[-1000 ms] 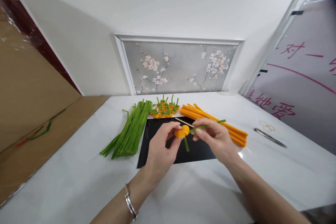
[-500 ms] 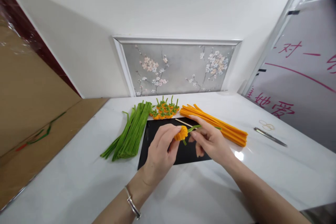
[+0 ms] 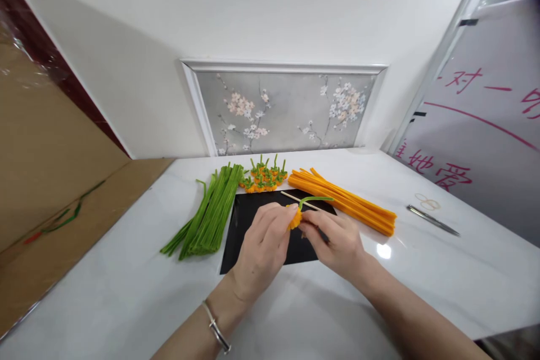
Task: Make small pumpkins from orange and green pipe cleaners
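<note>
Between the thumb and fingers of my left hand is a small ridged orange piece, partly covered by the fingertips. A green fuzzy stem rises from it and bends to the right. My right hand is closed at the right side of the orange piece, thumb and fingers pinched together; what they grip there is hidden. Both hands are over a black mat. A thin pale stick lies on the mat's far part, behind the hands.
Green fuzzy stems lie bundled at the left. Several small orange-and-green pieces stand behind the mat. An orange bundle lies to the right, with tweezers and thin loops farther right on the white table.
My right hand has let go of the long green stem and closed in beside the orange piece. The stem now curves above the fingers. The orange piece is turned slightly.
</note>
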`<state>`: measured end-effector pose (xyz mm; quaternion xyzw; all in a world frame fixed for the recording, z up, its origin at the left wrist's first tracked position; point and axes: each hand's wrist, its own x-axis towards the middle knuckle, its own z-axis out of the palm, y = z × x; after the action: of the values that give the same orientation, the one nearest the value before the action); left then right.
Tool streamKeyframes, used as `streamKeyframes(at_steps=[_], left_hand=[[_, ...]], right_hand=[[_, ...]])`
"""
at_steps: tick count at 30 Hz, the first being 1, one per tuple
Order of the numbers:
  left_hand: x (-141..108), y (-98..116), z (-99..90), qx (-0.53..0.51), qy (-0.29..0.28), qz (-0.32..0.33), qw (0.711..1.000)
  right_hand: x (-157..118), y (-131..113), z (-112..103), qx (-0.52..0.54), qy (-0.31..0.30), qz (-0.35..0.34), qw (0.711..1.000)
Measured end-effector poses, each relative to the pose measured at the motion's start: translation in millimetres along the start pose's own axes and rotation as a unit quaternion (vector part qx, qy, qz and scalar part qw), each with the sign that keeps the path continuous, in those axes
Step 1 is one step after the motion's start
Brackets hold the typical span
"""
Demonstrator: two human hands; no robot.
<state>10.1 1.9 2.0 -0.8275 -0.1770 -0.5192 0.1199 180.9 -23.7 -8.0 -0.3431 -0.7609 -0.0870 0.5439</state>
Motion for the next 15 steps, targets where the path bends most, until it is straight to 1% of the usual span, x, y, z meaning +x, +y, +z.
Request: streamKeyframes(at_steps=[3,6,7,8,9,10,11,12,13,14,15], left_hand=[[1,0,0.7,0.000,0.000,0.008,1.000],[1,0,0.6,-0.014,-0.004,-0.008,1.000],[0,1,0.7,-0.026,-0.006,-0.026,0.999],[0,2,0.9,-0.045,-0.009,-0.060,0.997],[0,2,1.3,-0.074,-0.010,-0.111,0.991],[0,3,1.9,-0.117,-0.014,-0.178,0.977],[1,3,2.7,-0.172,-0.022,-0.258,0.951],[1,4,3.4,-0.239,-0.033,-0.338,0.910],[2,4,4.2,-0.307,-0.042,-0.409,0.858],[3,3,4.8,-0.369,-0.049,-0.464,0.804],[4,3,5.3,-0.420,-0.051,-0.503,0.753]], right_hand=[[0,-2,-1,-0.031,0.008,-0.042,0.999],[-1,-3,-1,-0.048,-0.016,-0.045,0.998],[-2,-2,-2,-0.045,-0.024,-0.035,0.998],[-2,-2,-2,-0.038,-0.029,-0.021,0.999],[-1,-1,-3,-0.028,-0.029,-0.005,0.999],[0,1,-5,-0.019,-0.022,0.011,1.000],[1,2,-7,-0.014,-0.011,0.026,1.000],[2,5,-9,-0.014,0.004,0.035,0.999],[3,7,-11,-0.017,0.018,0.037,0.999],[5,10,-13,-0.025,0.028,0.032,0.999],[6,13,-15,-0.036,0.031,0.020,0.999]])
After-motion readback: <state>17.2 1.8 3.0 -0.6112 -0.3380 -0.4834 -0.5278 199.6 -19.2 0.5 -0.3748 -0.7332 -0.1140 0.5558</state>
